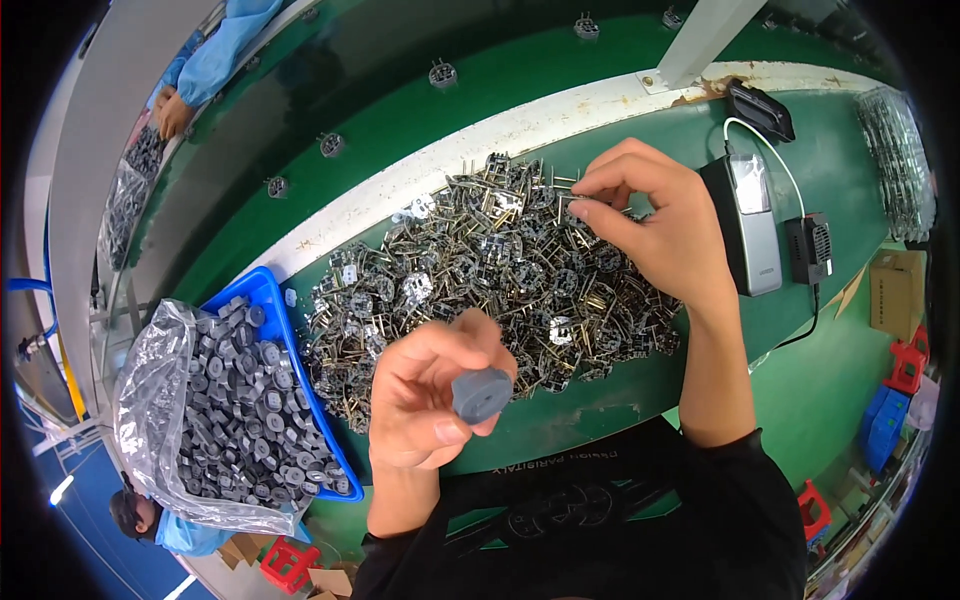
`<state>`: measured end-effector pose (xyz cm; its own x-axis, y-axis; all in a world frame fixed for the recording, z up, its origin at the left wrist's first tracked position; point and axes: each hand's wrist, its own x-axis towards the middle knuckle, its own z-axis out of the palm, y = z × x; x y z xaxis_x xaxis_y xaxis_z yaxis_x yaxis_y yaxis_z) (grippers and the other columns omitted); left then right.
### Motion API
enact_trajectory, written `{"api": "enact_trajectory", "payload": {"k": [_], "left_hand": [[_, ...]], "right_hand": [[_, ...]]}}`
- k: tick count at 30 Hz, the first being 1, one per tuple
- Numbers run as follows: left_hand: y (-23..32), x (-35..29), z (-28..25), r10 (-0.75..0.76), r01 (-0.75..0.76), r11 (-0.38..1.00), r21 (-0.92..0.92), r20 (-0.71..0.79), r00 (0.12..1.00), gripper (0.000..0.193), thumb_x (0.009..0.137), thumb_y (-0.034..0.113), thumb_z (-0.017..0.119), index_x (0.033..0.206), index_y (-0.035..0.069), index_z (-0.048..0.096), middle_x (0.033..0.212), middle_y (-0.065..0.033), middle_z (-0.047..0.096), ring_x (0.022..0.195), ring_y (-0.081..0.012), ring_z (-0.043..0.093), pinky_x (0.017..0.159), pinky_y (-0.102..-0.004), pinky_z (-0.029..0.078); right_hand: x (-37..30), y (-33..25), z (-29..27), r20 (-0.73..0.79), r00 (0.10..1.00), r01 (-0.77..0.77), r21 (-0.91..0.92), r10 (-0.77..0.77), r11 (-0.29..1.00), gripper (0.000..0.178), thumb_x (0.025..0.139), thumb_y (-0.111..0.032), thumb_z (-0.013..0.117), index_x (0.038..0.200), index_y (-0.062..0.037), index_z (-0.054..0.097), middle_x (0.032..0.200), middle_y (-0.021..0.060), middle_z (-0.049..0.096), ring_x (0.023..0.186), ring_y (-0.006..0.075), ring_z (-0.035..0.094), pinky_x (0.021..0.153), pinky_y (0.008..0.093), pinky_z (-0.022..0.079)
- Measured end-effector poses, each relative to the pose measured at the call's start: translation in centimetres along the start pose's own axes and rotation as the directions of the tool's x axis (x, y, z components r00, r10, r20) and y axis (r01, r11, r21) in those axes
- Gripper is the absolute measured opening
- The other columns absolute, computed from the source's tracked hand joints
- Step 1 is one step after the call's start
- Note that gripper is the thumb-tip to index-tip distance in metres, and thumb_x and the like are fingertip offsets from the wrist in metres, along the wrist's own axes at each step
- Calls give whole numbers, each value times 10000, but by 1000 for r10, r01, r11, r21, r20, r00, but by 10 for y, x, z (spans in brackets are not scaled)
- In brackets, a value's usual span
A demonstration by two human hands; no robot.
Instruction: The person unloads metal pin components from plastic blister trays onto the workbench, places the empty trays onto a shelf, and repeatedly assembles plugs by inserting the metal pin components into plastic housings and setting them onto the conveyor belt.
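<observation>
My left hand [425, 395] is closed around a grey round plastic plug housing [482, 394], held up in front of the near edge of the pile with its flat face toward me. A large heap of metal-pinned plug inserts [495, 265] covers the middle of the green table. At the heap's far right side, my right hand [650, 205] pinches a metal-pinned plug insert [565, 190] by its pins between thumb and forefinger. The rest of that insert blends into the heap behind it.
Left of the heap stands a blue tray [300, 375] of grey housings, partly covered by a clear plastic bag [155, 420]. Beyond a white rail runs a green conveyor [380, 130] with spaced inserts. A silver-black device [755, 225] with cables sits right. A co-worker's hands [172, 112] show far left.
</observation>
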<state>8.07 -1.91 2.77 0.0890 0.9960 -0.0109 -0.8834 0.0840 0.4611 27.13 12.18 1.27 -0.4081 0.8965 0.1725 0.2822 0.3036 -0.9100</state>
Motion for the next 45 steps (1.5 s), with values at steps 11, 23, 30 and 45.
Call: {"api": "enact_trajectory", "payload": {"k": [11,23,30,45], "left_hand": [[6,8,11,51,28,936,350,-215,975,437,705,-129,702,1120,-80,574,1088,-171,579,850,-204,659,695,-242,566],[5,15,10,415,44,62,997,-66,907,377,637,1,821,987,57,692,817,-26,572,586,-44,502,487,-167,413],[2,14,10,383,25,74,997,-52,922,400,626,-1,818,1002,55,691,829,-35,588,581,-53,518,507,-179,429],[61,15,15,339,125,112,986,-157,928,249,812,-49,632,1058,-32,671,857,-73,610,725,-89,587,616,-193,462]], "right_hand": [[-3,-2,16,51,977,206,36,-207,978,184,751,23,679,923,-39,688,818,44,619,698,117,584,580,242,450],[-19,-29,41,-16,938,334,316,-347,888,234,669,70,708,883,-26,700,821,74,626,669,158,609,544,261,481],[-22,-32,42,20,913,397,180,-407,900,194,651,65,736,830,3,694,854,83,612,683,149,589,553,244,469],[-10,-11,36,-26,849,504,-256,-527,825,304,694,-50,648,997,-53,673,801,50,578,648,218,544,528,313,469]]}}
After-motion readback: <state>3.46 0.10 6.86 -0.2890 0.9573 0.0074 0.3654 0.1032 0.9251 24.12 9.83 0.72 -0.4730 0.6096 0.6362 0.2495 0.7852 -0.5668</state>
